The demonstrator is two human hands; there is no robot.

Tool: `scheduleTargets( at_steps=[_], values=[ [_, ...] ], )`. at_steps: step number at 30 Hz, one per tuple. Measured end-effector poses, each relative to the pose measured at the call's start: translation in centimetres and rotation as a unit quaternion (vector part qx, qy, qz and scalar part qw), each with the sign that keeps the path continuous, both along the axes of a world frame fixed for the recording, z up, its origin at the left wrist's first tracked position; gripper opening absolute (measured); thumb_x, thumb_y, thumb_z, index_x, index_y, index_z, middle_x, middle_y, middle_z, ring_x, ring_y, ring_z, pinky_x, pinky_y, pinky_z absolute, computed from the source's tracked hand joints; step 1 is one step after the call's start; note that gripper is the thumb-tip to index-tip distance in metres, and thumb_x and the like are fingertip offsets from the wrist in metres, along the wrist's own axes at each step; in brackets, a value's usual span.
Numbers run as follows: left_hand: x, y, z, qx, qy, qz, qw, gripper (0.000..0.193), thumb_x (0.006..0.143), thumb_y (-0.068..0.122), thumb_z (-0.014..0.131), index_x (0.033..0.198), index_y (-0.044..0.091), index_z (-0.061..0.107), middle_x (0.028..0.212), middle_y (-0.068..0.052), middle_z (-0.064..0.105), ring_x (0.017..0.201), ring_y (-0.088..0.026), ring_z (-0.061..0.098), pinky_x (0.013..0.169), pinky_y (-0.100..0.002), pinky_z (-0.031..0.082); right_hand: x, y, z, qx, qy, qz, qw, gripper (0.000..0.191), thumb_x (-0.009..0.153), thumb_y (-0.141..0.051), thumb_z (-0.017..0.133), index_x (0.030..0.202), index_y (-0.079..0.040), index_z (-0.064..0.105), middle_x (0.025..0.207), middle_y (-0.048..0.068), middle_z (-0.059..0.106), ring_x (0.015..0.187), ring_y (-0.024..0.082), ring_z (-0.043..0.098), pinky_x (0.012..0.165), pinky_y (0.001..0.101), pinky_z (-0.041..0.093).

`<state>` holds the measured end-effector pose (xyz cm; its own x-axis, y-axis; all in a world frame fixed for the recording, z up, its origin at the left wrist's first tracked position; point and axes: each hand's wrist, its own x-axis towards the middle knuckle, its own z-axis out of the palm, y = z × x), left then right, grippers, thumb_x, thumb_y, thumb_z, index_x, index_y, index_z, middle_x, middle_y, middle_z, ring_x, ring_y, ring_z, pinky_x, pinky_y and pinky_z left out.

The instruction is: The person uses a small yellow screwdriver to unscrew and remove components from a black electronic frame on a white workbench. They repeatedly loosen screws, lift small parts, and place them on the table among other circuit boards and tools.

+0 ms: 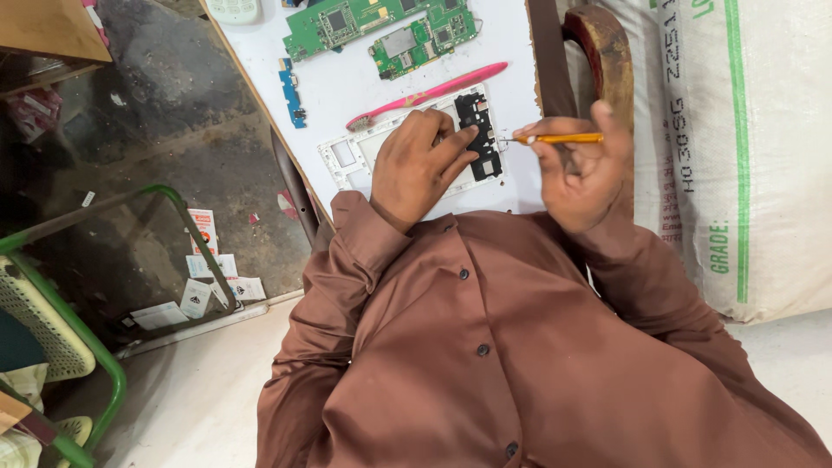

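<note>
White tabletop [347, 87]: left hand [420, 165] pressed flat on white phone frame [347, 160]. Right hand [581, 169], just right of frame, grip pinching orange screwdriver [563, 138], tip at frame's black bracket [479, 134]. Green circuit boards [381, 26] beyond frame.

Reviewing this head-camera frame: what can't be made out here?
- White phone frame: middle hidden under the left hand.
- Orange screwdriver: tip too small to see what it touches; the right hand covers its rear.
- Green circuit boards: cut off by the top edge.
</note>
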<state>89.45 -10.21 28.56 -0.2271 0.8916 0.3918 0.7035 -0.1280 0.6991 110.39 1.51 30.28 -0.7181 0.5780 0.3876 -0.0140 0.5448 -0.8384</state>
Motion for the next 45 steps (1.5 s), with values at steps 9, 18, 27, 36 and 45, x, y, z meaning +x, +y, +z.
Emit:
scheduleTargets(
  at_steps=[9,18,27,36,45],
  values=[
    [-0.2,0.2,-0.2,-0.002,-0.002,0.0,1.0,0.034,0.084,0.022,0.085,0.114,0.011,0.074,0.098,-0.005,0.054,0.09,-0.024,0.057,0.076,-0.038,0.049,-1.7,-0.1,-0.8,0.061,-0.015,0.019,0.998,0.08,0.104,0.019,0.061,0.16,-0.019,0.019,0.113,0.022,0.068,0.108,0.03,0.074,0.093,0.0372,0.062],
    [-0.5,0.1,-0.2,0.0,-0.008,0.002,1.0,0.032,0.084,0.022,0.086,0.112,0.011,0.074,0.099,-0.004,0.055,0.092,-0.024,0.058,0.076,-0.039,0.049,-2.4,0.0,-0.7,0.09,-0.033,0.031,0.995,0.079,0.103,0.02,0.063,0.16,-0.016,0.022,0.114,0.023,0.069,0.109,0.031,0.074,0.094,0.0375,0.062],
    [-0.5,0.4,0.0,0.006,-0.009,0.002,1.0,0.033,0.084,0.022,0.085,0.113,0.011,0.073,0.1,-0.004,0.056,0.093,-0.024,0.058,0.077,-0.038,0.049,-3.0,0.3,0.0,0.135,-0.048,0.03,0.989,0.077,0.103,0.017,0.066,0.158,-0.016,0.023,0.113,0.023,0.07,0.106,0.032,0.076,0.093,0.0385,0.064],
    [-0.4,0.2,-0.4,0.01,-0.015,-0.001,1.0,0.032,0.084,0.021,0.085,0.111,0.01,0.073,0.099,-0.005,0.056,0.091,-0.025,0.058,0.076,-0.039,0.049,-2.7,0.6,-0.3,0.152,-0.052,0.036,0.986,0.077,0.103,0.015,0.067,0.158,-0.016,0.024,0.112,0.021,0.069,0.104,0.031,0.075,0.089,0.0392,0.064],
    [-2.7,0.6,-2.2,0.042,-0.029,-0.003,0.999,0.028,0.085,0.024,0.077,0.111,0.014,0.075,0.096,-0.007,0.056,0.089,-0.028,0.059,0.078,-0.041,0.051,-5.1,0.7,0.9,-0.491,-0.06,-0.045,0.868,0.02,0.101,-0.001,0.065,0.12,0.004,0.071,0.108,0.014,0.075,0.097,0.015,0.067,0.082,0.0248,0.053]
  ],
)
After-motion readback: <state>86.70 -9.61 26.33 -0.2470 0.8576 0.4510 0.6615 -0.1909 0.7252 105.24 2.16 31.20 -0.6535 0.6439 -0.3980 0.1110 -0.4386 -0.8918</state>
